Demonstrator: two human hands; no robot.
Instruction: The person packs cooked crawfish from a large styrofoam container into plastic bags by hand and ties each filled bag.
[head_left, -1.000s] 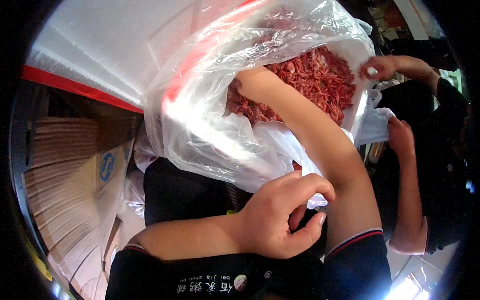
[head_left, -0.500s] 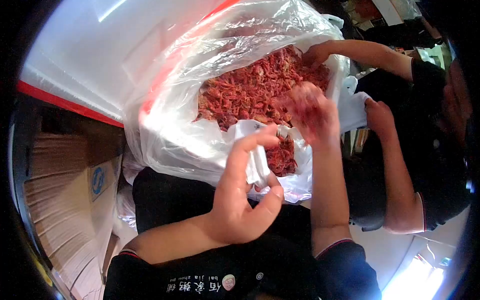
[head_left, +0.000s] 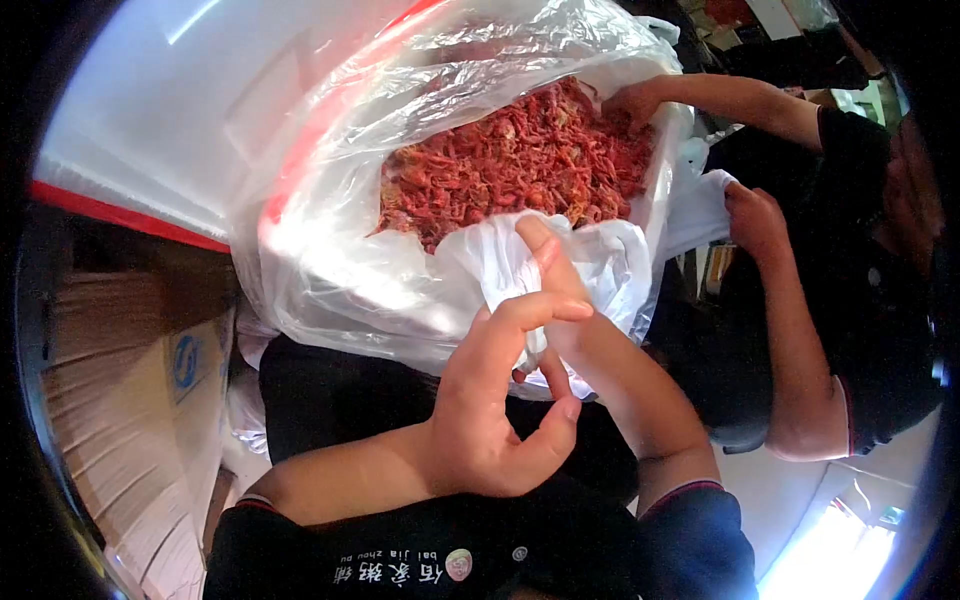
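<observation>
Through the head camera I observe red crayfish (head_left: 530, 150) heaped inside a large clear bag (head_left: 350, 290), filling its middle and reaching toward its right edge. A white wall shows through the film at that edge. At the near edge of the large clear bag I record a small white bag (head_left: 505, 265), its mouth spread against the heap.

My left hand (head_left: 480, 400) is at the near edge, fingers bent round a gathered side of the small white bag; thumb and forefinger stand apart. My right hand (head_left: 548, 262) is at the mouth of the same bag, its forearm crossing behind my left fingertips as seen from here. White film and the left forefinger hide much of it, and I cannot tell whether it grips anything.

A co-worker sits or stands beyond the right edge. I find one co-worker's hand (head_left: 633, 102) in the crayfish at the far right corner; the other hand (head_left: 757, 215) clasps the edge of a second white bag (head_left: 695, 215), just outside the right edge.

Beyond the left edge I note a white panel (head_left: 150, 110) bordered by a red band (head_left: 125, 215), and below it stacked cardboard (head_left: 130, 340) beside a blue printed mark (head_left: 187, 362).
</observation>
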